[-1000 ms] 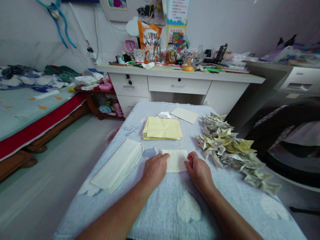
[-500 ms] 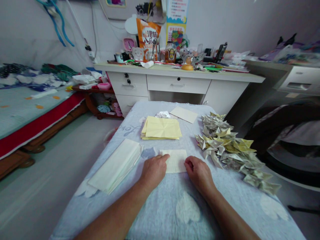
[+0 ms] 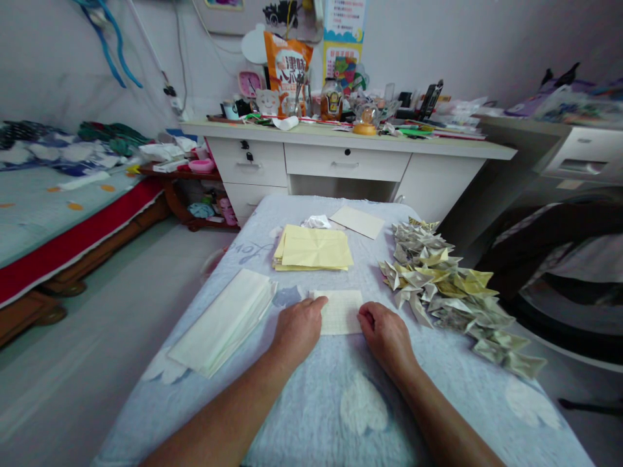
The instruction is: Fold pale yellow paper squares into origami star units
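A small off-white sheet of paper lies flat on the cloth-covered table between my hands. My left hand grips its left edge, thumb on top and the other fingers curled. At the right edge, my right hand is closed in a pinch on the paper; its fingertips are partly hidden. Left of my left hand rests a slanted stack of long white folded paper. A pile of yellow paper sheets, the top one creased, sits beyond the small sheet.
Many folded pointed paper pieces lie heaped along the table's right side. A crumpled white tissue and a pale card are at the far end. Behind stands a cluttered white desk, with a washing machine at right and a bed at left.
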Available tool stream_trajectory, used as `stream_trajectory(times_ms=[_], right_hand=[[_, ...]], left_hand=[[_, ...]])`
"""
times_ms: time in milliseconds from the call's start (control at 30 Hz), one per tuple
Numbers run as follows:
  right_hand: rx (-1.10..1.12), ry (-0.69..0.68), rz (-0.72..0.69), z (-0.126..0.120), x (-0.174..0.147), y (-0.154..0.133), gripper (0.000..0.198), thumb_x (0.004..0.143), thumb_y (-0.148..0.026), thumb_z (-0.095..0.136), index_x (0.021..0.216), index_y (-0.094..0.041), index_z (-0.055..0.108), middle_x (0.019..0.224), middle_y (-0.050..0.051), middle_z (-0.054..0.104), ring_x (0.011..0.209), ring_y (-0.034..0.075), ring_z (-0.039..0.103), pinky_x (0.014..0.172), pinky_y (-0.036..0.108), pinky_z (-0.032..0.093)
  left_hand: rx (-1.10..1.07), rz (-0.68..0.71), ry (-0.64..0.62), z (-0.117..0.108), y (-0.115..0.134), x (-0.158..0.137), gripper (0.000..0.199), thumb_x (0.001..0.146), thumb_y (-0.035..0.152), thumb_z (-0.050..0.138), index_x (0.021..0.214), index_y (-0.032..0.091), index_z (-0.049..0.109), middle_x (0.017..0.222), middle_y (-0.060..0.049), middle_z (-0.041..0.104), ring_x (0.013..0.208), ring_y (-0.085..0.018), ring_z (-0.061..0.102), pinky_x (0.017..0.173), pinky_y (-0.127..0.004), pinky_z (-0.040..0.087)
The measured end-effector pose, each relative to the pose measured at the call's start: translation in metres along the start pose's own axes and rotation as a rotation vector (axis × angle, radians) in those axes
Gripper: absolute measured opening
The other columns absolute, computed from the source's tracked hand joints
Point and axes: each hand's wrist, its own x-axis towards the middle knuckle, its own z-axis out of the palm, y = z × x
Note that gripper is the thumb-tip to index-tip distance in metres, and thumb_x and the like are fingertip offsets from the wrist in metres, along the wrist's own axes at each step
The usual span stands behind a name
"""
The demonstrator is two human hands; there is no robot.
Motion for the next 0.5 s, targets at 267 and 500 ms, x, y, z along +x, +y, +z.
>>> stream_trajectory(times_ms=[267,500], right_hand=[[-0.021,-0.005,0.022,-0.0003,0.0019,-0.0022,0.016,0.087,-0.023,0.048,0.084,-0.018,0.063,0.079,0.002,0.065,0.070,0.015,0.056,0.066,0.025,0.033],[-0.037,0.000,0.020,0.0003,0.0019,-0.0024,0.015,0.086,-0.022,0.048,0.084,-0.019,0.063,0.078,0.001,0.065,0.069,0.015,0.056,0.065,0.025,0.033]], left_hand=[[0.013,-0.016,-0.004,0.0010,0.0002,0.0025,0.038,0.092,0.018,0.036,0.123,0.024,0.057,0.106,-0.005,0.070,0.093,-0.018,0.066,0.080,-0.029,0.050],[0.041,-0.030,-0.048,-0.0040,0.0025,0.0027,0.036,0.092,0.018,0.037,0.121,0.027,0.056,0.097,-0.004,0.069,0.087,-0.018,0.066,0.074,-0.028,0.048]])
